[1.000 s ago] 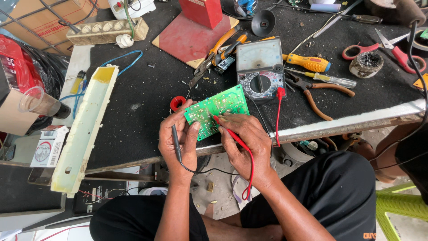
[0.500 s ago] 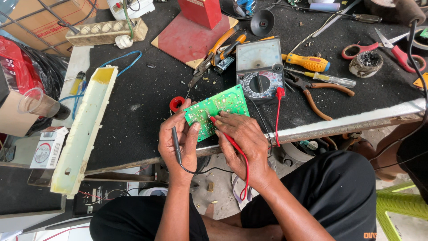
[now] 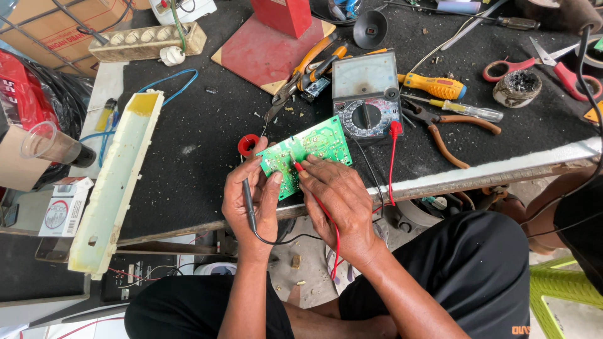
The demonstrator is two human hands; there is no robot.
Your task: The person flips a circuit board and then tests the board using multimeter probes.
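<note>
A green circuit board (image 3: 306,156) is lying tilted at the near edge of the black-topped workbench (image 3: 188,144), its lower corner hanging just past the edge, directly under both sets of fingertips. Its face is bright green with pale printed markings and tiny solder points; the shape is a rough rectangle, skewed so one long side is running up and to the right of the fingers.

The left hand (image 3: 253,204) is gripping the board's lower left corner, thumb pressing on top, while also pinching a black probe (image 3: 249,204) that is lying along the palm, its black lead (image 3: 282,240) looping down below the wrist. The right hand (image 3: 336,201) is closing its fingers around a red probe (image 3: 300,168), whose tip is touching the board just ahead of the index finger; its red lead (image 3: 335,242) is trailing under the hand.

Just beyond the fingertips, touching the board's far edge, an analogue multimeter (image 3: 367,94) is lying face up, with a red plug (image 3: 395,130) at its right side. A small red tape roll (image 3: 248,144) is sitting just left of the left fingertips. Farther right of the right hand, pliers (image 3: 449,129) and a yellow-handled screwdriver (image 3: 433,86) are resting. Well to the left of the left hand, a long cream plastic casing (image 3: 116,182) is lying lengthwise.
</note>
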